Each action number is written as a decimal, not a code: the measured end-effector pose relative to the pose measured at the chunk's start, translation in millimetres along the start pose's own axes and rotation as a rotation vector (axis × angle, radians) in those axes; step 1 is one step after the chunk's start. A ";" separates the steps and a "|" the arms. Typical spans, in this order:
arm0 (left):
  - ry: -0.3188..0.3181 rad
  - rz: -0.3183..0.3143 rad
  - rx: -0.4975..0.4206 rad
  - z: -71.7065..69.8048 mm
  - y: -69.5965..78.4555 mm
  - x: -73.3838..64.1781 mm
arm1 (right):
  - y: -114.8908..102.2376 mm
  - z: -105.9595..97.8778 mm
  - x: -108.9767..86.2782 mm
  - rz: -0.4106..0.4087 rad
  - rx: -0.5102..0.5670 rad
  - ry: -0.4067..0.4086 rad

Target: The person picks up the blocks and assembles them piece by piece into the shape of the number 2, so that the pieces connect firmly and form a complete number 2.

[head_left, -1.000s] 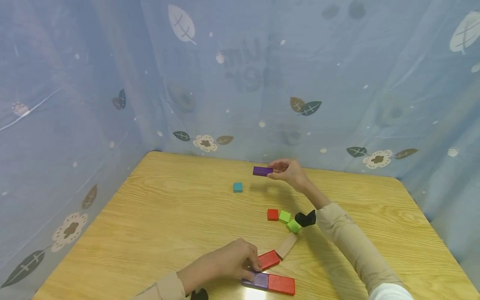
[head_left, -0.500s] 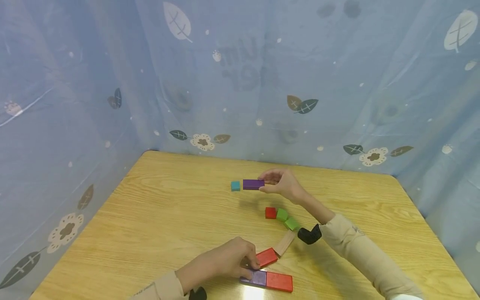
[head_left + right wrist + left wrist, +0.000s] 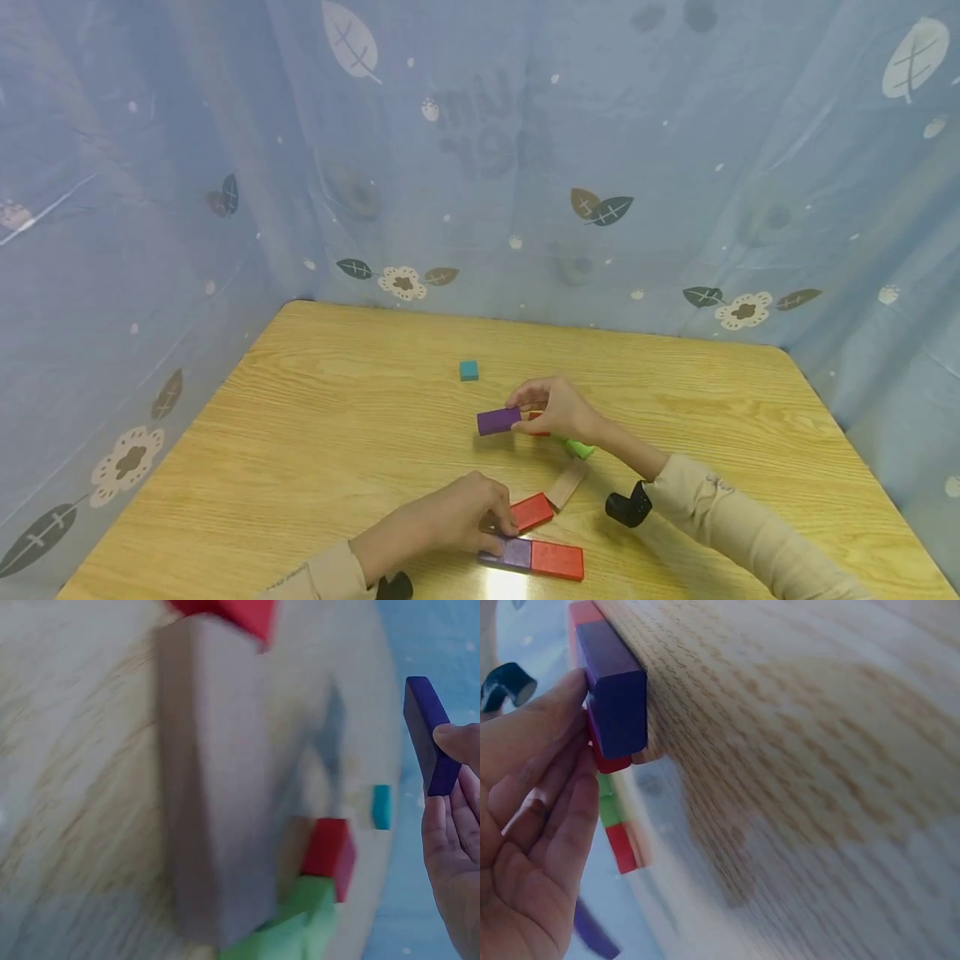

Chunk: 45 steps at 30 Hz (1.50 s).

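My right hand (image 3: 558, 410) pinches one end of a purple rectangular block (image 3: 498, 421) between thumb and fingers, raised over the table. In the right wrist view this purple block (image 3: 430, 735) stands tilted at the right. My left hand (image 3: 468, 517) touches a second purple block (image 3: 507, 552) with its thumb, its fingertips at a red block (image 3: 532, 512) just beyond. Another red block (image 3: 557, 560) lies end to end with that second purple block. A plain wooden block (image 3: 567, 484) leads from the farther red block toward a green block (image 3: 580, 449), partly hidden by the right hand.
A small red cube (image 3: 538, 423) shows behind the right hand's fingers. A teal cube (image 3: 468, 371) sits alone farther back on the wooden table (image 3: 360, 392). Blue patterned curtain (image 3: 480, 167) surrounds the far and side edges. Black wrist cameras (image 3: 628, 504) ride at both sleeves.
The right hand has brought its purple block nearer and slightly left, from the far edge down past the teal cube, now overlapping the small cubes. The left hand stays at its blocks.
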<state>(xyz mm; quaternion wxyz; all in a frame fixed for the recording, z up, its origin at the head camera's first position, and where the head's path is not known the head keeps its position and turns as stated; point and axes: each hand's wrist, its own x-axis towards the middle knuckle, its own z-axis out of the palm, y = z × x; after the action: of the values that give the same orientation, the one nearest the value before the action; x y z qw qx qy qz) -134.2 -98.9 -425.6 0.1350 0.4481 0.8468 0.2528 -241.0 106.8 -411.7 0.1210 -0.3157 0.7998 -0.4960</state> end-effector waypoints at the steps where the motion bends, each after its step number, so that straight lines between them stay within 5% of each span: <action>1: 0.002 0.004 0.001 0.1 -0.3 -0.1 | 2.0 1.1 -0.4 -0.013 -0.027 -0.011; 27: 0.017 0.011 0.008 0.2 1.1 -0.5 | 16.8 -1.3 8.1 -0.141 -0.327 -0.178; 45: 0.020 0.003 0.011 0.5 2.2 -1.5 | 23.7 -6.6 11.4 -0.187 -0.377 -0.231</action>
<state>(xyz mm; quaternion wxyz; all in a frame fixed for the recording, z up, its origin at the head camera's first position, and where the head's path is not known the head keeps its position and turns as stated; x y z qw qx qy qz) -131.6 -98.9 -424.8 0.1237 0.4475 0.8489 0.2525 -262.2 111.7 -427.8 0.1041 -0.4602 0.8263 -0.3075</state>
